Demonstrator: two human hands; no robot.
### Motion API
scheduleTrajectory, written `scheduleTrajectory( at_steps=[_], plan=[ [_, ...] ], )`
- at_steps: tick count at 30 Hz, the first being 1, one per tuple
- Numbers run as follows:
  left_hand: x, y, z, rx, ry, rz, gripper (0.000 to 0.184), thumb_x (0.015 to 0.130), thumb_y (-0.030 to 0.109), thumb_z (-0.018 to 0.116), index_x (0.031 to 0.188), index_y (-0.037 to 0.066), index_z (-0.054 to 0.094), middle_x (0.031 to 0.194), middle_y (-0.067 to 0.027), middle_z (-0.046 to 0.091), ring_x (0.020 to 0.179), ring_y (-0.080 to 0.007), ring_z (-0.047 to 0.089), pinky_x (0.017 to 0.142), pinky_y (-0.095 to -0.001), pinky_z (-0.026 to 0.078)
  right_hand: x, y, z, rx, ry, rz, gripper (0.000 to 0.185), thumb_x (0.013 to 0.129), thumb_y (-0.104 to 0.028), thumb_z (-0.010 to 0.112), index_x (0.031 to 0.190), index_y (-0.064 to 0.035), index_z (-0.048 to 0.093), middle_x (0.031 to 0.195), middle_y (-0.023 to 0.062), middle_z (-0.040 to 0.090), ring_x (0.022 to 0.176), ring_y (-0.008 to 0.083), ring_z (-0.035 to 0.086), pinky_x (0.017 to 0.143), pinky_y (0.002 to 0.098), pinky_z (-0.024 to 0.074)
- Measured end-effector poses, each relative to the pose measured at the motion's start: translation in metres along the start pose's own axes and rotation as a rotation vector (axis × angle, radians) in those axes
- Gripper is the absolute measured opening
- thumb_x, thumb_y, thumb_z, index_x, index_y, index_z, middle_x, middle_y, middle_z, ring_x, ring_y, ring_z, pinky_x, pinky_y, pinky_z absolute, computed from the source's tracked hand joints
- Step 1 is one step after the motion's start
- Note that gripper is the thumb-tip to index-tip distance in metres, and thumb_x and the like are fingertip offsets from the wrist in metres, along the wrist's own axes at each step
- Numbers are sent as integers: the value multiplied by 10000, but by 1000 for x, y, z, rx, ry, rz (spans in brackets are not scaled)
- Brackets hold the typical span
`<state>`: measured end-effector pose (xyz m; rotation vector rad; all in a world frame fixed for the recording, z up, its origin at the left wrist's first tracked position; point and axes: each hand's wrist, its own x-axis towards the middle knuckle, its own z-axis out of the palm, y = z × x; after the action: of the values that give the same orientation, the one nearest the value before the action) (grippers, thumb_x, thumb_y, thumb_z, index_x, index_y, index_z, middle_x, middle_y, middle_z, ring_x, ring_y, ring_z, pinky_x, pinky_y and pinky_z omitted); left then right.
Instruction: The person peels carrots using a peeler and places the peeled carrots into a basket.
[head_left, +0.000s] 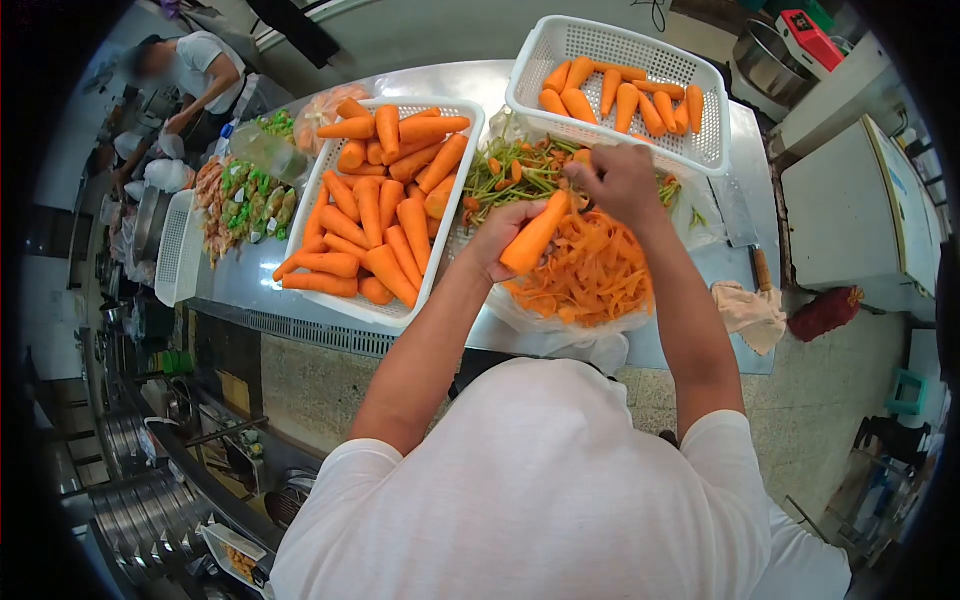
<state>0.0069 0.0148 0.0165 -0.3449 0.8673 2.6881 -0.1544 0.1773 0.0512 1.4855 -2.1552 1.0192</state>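
My left hand (496, 239) is closed around the thick end of a large orange carrot (537, 238), which it holds tilted over the peels. At the carrot's far end, my right hand (622, 182) has its fingers curled in; whatever they grip is hidden. Beneath both hands, a heap of carrot peels (592, 268) lies on a clear plastic bag (590, 345). Just beyond it are cut green carrot tops (512, 165) with orange stubs. A white basket (350, 309) piled with carrots stands to the left. Another white basket (529, 78), holding several carrots, is at the far right.
On the metal table's right side lie a wide-bladed knife (762, 268) and a cloth (748, 312) at the edge. Green and brown packets (258, 195) sit at the left end. Another person (208, 75) works at the far left. A white cabinet (835, 205) stands right.
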Motion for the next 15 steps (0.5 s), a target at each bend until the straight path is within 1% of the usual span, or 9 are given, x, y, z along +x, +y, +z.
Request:
scheduleTrajectory(
  at_steps=[2,4,6,7,8,10,12,13,15],
  plan=[
    [0,0,3,22,6,-20,343,1031,264,429,1248,35,564,983,-96,682,721,-175,689,563,-326,604,1,19,-4,-220,-120,265,425,851,-481,706,659,-115,606,587,37,588,612,261,585,744,402,419],
    [-1,-2,13,39,90,52,370,1030,258,421,1316,47,528,1011,-105,684,724,-171,689,563,-322,604,-2,-6,-7,-142,-117,297,417,846,-469,718,659,-114,603,580,37,575,603,267,581,744,404,422],
    [4,1,31,-41,209,74,354,1024,250,441,1318,68,517,984,-99,673,731,-187,689,565,-314,597,-9,-57,-5,86,-20,-99,407,837,-458,732,659,-114,607,574,36,563,588,273,574,742,405,424],
    [8,4,36,-110,322,100,343,1017,243,461,1321,89,506,958,-94,661,737,-202,688,567,-307,589,-8,-60,-2,83,-15,-95,407,837,-458,732,659,-114,607,574,36,563,588,273,574,742,405,424],
    [8,5,32,-106,320,96,343,1017,243,461,1321,89,506,958,-94,661,737,-202,688,567,-307,589,-8,-62,1,84,22,-147,406,832,-462,737,664,-113,614,572,38,559,581,274,572,744,404,424],
    [4,4,16,21,77,68,352,1033,263,428,1328,87,502,968,-92,656,696,-178,679,565,-332,605,-9,-53,5,89,57,-198,405,827,-465,743,668,-112,622,571,39,556,575,276,571,745,404,425],
    [3,3,6,35,90,58,345,1035,261,423,1322,87,506,971,-90,653,692,-180,677,562,-330,602,-2,-12,3,-91,-14,16,424,821,-483,742,665,-108,619,570,47,554,574,276,572,739,406,425],
    [2,3,5,50,102,45,339,1037,258,418,1316,88,511,973,-87,651,688,-182,674,559,-328,599,-1,0,-1,-92,-16,14,424,821,-483,742,665,-108,619,570,47,554,574,276,572,739,406,425],
    [0,3,7,27,87,56,343,1039,263,423,1322,91,513,964,-79,653,695,-201,677,556,-325,597,7,9,-10,-251,-88,275,458,815,-505,741,651,-103,596,578,56,570,572,278,574,730,413,425]
  ],
)
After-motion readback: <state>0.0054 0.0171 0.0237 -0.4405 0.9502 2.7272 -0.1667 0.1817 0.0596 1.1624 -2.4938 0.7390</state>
